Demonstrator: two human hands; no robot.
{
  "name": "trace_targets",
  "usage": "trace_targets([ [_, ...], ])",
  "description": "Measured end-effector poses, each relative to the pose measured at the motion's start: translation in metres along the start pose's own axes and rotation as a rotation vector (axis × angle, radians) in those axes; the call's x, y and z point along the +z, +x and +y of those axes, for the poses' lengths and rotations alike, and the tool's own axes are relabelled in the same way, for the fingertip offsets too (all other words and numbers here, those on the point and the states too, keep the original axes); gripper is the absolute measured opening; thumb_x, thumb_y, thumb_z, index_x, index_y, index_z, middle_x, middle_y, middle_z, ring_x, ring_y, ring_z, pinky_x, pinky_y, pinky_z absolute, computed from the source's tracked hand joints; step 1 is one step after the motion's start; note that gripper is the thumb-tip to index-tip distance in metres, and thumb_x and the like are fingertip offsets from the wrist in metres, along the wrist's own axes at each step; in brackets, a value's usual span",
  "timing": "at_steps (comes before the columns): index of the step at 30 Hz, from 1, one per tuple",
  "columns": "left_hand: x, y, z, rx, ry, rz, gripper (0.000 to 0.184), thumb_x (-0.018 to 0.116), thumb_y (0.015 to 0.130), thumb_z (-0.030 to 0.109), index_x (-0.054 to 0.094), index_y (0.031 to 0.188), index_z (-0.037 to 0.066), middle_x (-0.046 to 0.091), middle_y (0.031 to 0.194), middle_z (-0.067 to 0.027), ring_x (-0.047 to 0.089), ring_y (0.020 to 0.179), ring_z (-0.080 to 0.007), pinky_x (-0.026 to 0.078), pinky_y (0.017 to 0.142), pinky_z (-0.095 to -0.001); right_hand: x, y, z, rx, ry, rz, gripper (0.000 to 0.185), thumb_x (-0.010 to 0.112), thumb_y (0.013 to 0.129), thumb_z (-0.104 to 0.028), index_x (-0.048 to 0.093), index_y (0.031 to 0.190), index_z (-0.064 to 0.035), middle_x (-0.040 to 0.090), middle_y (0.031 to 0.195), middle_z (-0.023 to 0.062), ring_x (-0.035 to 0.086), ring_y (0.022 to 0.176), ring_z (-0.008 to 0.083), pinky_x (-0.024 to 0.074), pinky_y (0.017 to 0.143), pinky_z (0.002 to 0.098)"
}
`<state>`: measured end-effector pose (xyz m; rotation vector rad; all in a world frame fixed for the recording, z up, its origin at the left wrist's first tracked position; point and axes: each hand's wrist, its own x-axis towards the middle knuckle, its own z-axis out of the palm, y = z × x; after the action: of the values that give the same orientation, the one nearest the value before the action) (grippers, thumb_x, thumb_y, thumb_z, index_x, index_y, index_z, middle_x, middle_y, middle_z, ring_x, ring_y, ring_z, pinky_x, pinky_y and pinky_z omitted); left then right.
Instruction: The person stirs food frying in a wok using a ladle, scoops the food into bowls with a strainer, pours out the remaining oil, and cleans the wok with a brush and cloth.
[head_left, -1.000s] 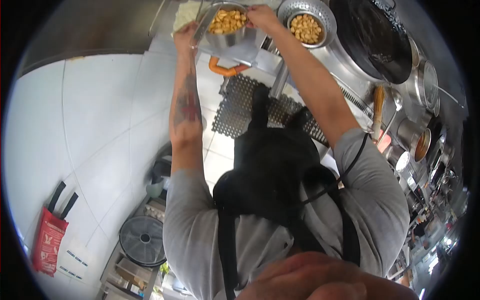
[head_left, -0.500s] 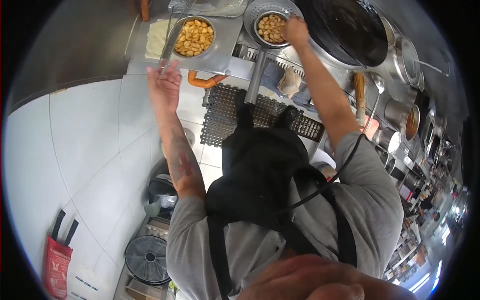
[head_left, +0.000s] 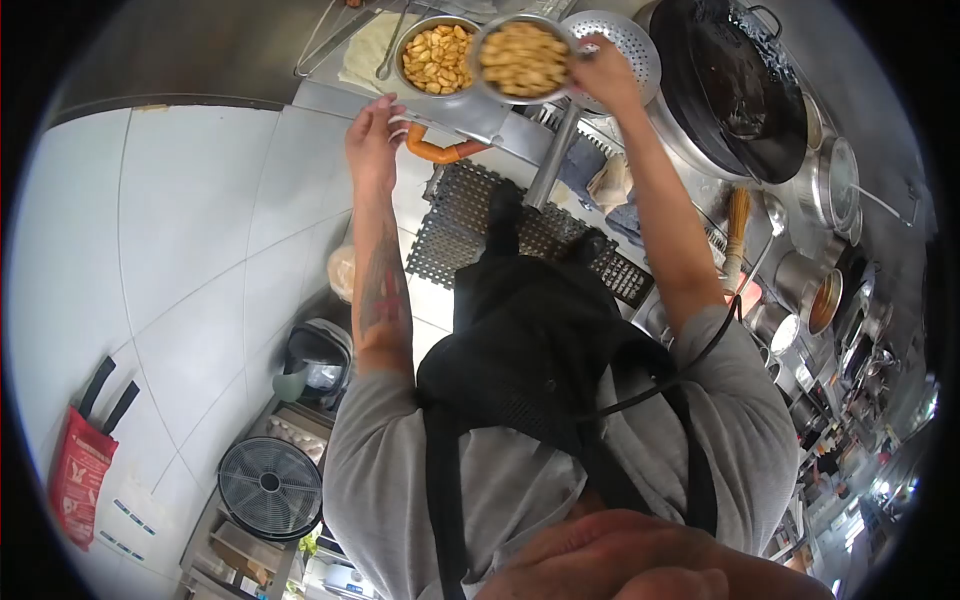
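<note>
A metal bowl (head_left: pixel 523 97) of golden, chunky food pieces (head_left: pixel 522 58) is gripped at its right rim by my right hand (head_left: pixel 605 75). Motion blurs the bowl. To its left, on the steel counter, stands a second metal bowl (head_left: pixel 437 92) filled with similar pieces (head_left: pixel 437 58). Just right of the held bowl is a perforated metal strainer (head_left: pixel 635 60), and a thick metal handle (head_left: pixel 553 160) extends below it. My left hand (head_left: pixel 375 140) hovers at the counter's front edge, fingers loosely bent and apart, with nothing visible in it. A long-handled spoon (head_left: pixel 388 60) lies near it.
A large black wok (head_left: pixel 735 100) sits at the right of the strainer. Beyond it are a brush (head_left: pixel 737 220), a ladle (head_left: pixel 775 215) and several pots. An orange pipe (head_left: pixel 435 150) curves below the counter. A black perforated mat (head_left: pixel 455 220) covers part of the floor.
My right hand has lifted the bowl from the strainer and moved it left, beside the other bowl. My left hand's fingers have curled somewhat. The whole view has shifted slightly.
</note>
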<state>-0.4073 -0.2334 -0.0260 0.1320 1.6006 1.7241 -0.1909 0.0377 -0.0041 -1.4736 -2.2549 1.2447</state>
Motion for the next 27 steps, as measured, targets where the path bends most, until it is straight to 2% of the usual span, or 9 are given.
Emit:
trace_targets([
  [7,-0.002,0.084,-0.021,0.060,0.389,0.039,0.028,0.055,0.099,0.019,0.059,0.120,0.001,0.069,0.097,-0.0086,0.067,0.080,-0.0162,0.051,0.064,-0.0269,0.108,0.065,-0.036,-0.118,0.064,-0.049,0.037,0.064,0.082,-0.030,0.068,0.112,-0.0092,0.074,0.088,0.0138,0.073,0.075,0.0270,0.0573,0.077,0.0358],
  [10,-0.003,0.099,-0.029,0.092,0.408,0.027,0.024,0.053,0.100,0.017,0.060,0.117,0.000,0.068,0.098,-0.0095,0.068,0.083,-0.0185,0.052,0.066,-0.0286,0.111,0.070,-0.026,-0.177,-0.198,0.205,0.037,0.064,0.080,-0.032,0.070,0.108,-0.0090,0.074,0.096,0.0123,0.073,0.080,0.0277,0.0565,0.080,0.0347],
  [12,-0.005,0.108,-0.030,0.094,0.318,-0.018,0.026,0.050,0.101,0.020,0.059,0.116,0.000,0.068,0.098,-0.0105,0.067,0.084,-0.0202,0.053,0.068,-0.0308,0.122,0.087,-0.011,0.019,0.168,-0.176,0.028,0.064,0.080,-0.023,0.071,0.103,-0.0085,0.073,0.100,0.0108,0.072,0.081,0.0240,0.0585,0.075,0.0335],
  [16,0.008,0.115,-0.004,-0.128,0.137,-0.002,0.037,0.044,0.103,0.031,0.059,0.116,0.000,0.067,0.101,-0.0140,0.066,0.090,-0.0246,0.056,0.074,-0.0389,0.113,0.072,-0.029,0.143,0.490,-0.225,0.023,0.058,0.083,-0.009,0.068,0.104,-0.0067,0.070,0.097,0.0089,0.071,0.082,0.0200,0.0618,0.064,0.0329],
  [19,0.014,0.126,-0.001,-0.087,0.294,-0.035,0.044,0.042,0.104,0.037,0.060,0.114,-0.001,0.066,0.101,-0.0132,0.066,0.089,-0.0239,0.058,0.066,-0.0368,0.101,0.059,-0.036,0.276,0.675,-0.231,0.021,0.058,0.087,-0.013,0.067,0.105,-0.0050,0.068,0.098,0.0117,0.072,0.082,0.0227,0.0623,0.065,0.0336],
  [20,0.018,0.125,0.001,-0.010,0.338,-0.065,0.045,0.042,0.104,0.039,0.060,0.114,-0.001,0.066,0.102,-0.0130,0.066,0.088,-0.0240,0.058,0.066,-0.0385,0.096,0.052,-0.041,0.278,0.688,-0.210,0.021,0.058,0.087,-0.013,0.067,0.105,-0.0050,0.068,0.098,0.0117,0.072,0.082,0.0227,0.0623,0.065,0.0336],
  [22,0.024,0.119,0.009,0.121,0.429,-0.036,0.042,0.045,0.103,0.036,0.058,0.119,0.000,0.064,0.107,-0.0142,0.066,0.095,-0.0261,0.057,0.079,-0.0431,0.078,0.037,-0.048,0.236,0.656,-0.223,0.047,0.051,0.096,-0.044,0.069,0.105,-0.0010,0.071,0.098,0.0162,0.073,0.082,0.0246,0.0622,0.068,0.0347],
  [24,-0.015,0.166,0.005,1.077,1.677,-0.264,0.033,0.056,0.096,0.026,0.059,0.118,0.002,0.063,0.109,-0.0118,0.065,0.097,-0.0243,0.059,0.078,-0.0403,0.049,0.011,-0.054,0.090,0.652,-0.243,0.066,0.049,0.095,-0.057,0.068,0.114,0.0027,0.071,0.098,0.0175,0.073,0.081,0.0272,0.0613,0.073,0.0360],
  [27,0.081,0.082,0.073,0.285,0.586,-0.382,0.042,0.051,0.098,0.024,0.054,0.134,0.001,0.064,0.116,-0.0132,0.064,0.104,-0.0260,0.058,0.080,-0.0375,-0.034,-0.043,-0.043,0.062,0.631,-0.130,0.086,0.054,0.085,-0.073,0.069,0.101,0.0101,0.071,0.091,0.0198,0.072,0.073,0.0238,0.0582,0.069,0.0320],
])
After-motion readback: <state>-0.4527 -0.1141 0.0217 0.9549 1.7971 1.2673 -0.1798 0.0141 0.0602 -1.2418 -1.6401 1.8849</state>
